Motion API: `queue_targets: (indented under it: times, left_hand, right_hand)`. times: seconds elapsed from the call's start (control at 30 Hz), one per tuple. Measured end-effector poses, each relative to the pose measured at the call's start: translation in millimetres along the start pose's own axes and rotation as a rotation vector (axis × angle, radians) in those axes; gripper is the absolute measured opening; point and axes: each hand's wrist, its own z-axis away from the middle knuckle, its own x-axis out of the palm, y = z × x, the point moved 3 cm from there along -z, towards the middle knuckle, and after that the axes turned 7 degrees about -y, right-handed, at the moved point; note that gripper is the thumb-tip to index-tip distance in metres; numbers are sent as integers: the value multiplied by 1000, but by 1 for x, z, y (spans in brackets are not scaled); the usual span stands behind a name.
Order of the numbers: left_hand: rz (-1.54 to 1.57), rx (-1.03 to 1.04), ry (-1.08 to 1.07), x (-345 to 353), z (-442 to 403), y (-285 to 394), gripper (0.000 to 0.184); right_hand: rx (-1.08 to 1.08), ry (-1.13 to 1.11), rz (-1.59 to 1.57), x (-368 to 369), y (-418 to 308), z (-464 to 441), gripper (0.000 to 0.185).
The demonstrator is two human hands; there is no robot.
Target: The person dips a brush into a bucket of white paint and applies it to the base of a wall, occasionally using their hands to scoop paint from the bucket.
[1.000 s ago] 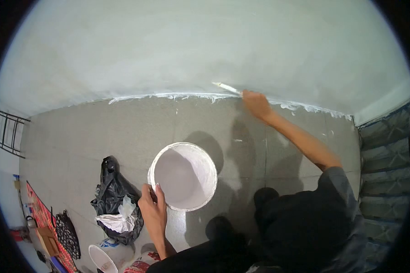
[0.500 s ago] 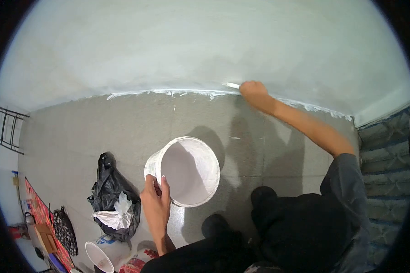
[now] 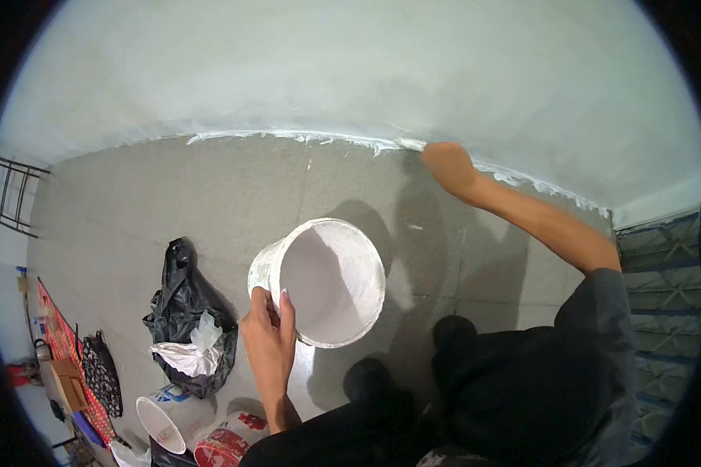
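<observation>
My left hand [image 3: 270, 336] grips the near-left rim of a white plastic bucket [image 3: 370, 292], thumb on the inner side and fingers outside. The bucket is tilted with its mouth towards me; pale, paint-like white coats its inside. Out at the foot of the wall, my right hand [image 3: 449, 167] is closed round a paintbrush [image 3: 410, 144]. Only its whitish end shows, pointing left at the line where wall and floor meet; the handle is hidden in my fist. A rough band of wet-looking white paint [image 3: 288, 133] runs along that line.
Left of the bucket lies a black plastic bag [image 3: 181, 300] with white material on it. Behind it stand a white bucket [image 3: 160, 424] and a red-and-white bucket [image 3: 224, 447]. A metal rack [image 3: 12, 194] is at far left, a slatted shutter [image 3: 662, 327] at right.
The brush end has come down from the wall face to the wall-floor line, with my right hand slightly lower and to the right. My left hand keeps hold of the bucket. The view has shifted slightly.
</observation>
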Motion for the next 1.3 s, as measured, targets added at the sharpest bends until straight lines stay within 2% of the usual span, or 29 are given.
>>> queue_targets:
  times: [0.03,0.13,0.23,0.33,0.43,0.53,0.63,0.77,0.83,1.03,1.23,1.3]
  left_hand:
    - [0,2,-3,0,0,-1,24]
    - [-1,-1,-7,1,-2,-3,23]
    - [-4,-2,-20,0,-3,-5,23]
    - [0,4,-14,0,-3,-5,24]
    - [20,-15,-12,1,-2,-6,24]
    - [31,-14,-7,-1,-3,-6,24]
    - [37,-11,-2,-2,-3,-6,24]
    - [38,9,2,-1,-3,-8,25]
    - [44,-4,-11,-2,-3,-6,25]
    - [49,14,-10,-2,-3,-7,24]
    - [40,1,-18,-3,-3,-3,24]
    - [38,-2,-29,-3,-3,-4,25]
  right_hand:
    - [-32,-16,6,4,0,-4,6]
    - [-34,227,2,-16,15,-14,8]
    - [51,-7,-68,-60,24,-17,6]
    - [0,127,-7,-83,18,0,4]
    - [56,96,-38,-91,9,9,6]
    - [28,59,136,-34,-1,4,4]
    - [-9,-59,91,5,-9,2,5]
    - [11,-37,136,25,-6,-11,6]
    - [-43,11,107,21,-2,-12,7]
    - [8,-25,101,18,-16,-12,5]
    - [-55,122,86,-2,-10,-23,4]
    - [27,-75,65,-19,-2,-36,8]
